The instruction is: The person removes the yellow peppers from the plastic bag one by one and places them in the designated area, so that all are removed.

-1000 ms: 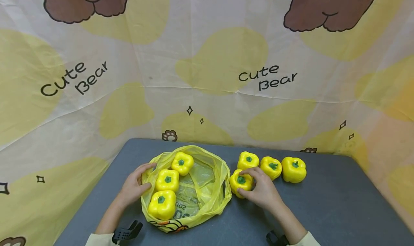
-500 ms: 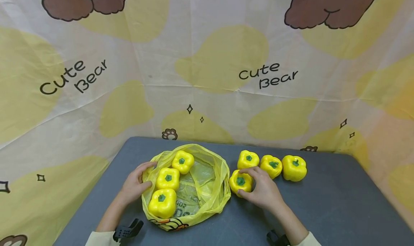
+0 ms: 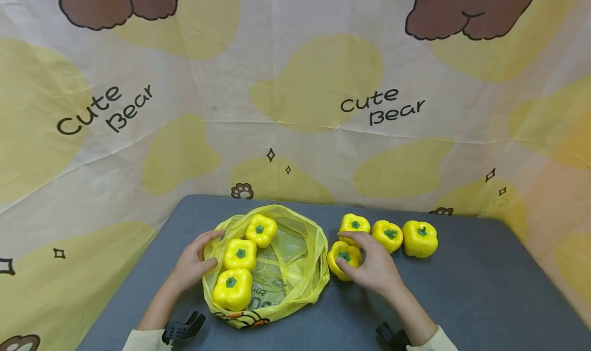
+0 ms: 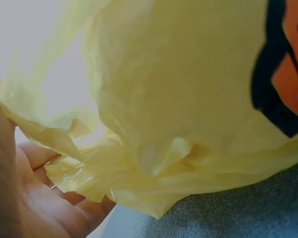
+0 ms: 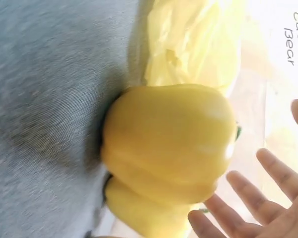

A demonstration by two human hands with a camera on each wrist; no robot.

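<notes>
A yellow plastic bag (image 3: 295, 299) stands with its mouth spread wide on the table. Inside along its left are three yellow bell peppers (image 3: 239, 255) with green stems. My left hand (image 3: 191, 261) holds the bag's left rim; in the left wrist view its fingers (image 4: 64, 208) pass behind the folded film. Just right of the bag sits another bell pepper (image 3: 339, 273), upright on the table. My right hand (image 3: 376, 266) hovers over its right side, thumb and fingers spread. The right wrist view shows those fingers (image 5: 248, 198) extended, with no grip on the pepper (image 5: 169, 139).
Behind the right hand stand three more yellow bell peppers: one at the back (image 3: 354, 221), one in the middle (image 3: 387, 236) and one farther right (image 3: 420, 239). A patterned cloth backdrop (image 3: 295, 84) rises behind the grey table (image 3: 485, 289).
My right hand has let go of the bell pepper beside the bag; its fingers have spread and lifted off it. The left hand and the bag have stayed in place.
</notes>
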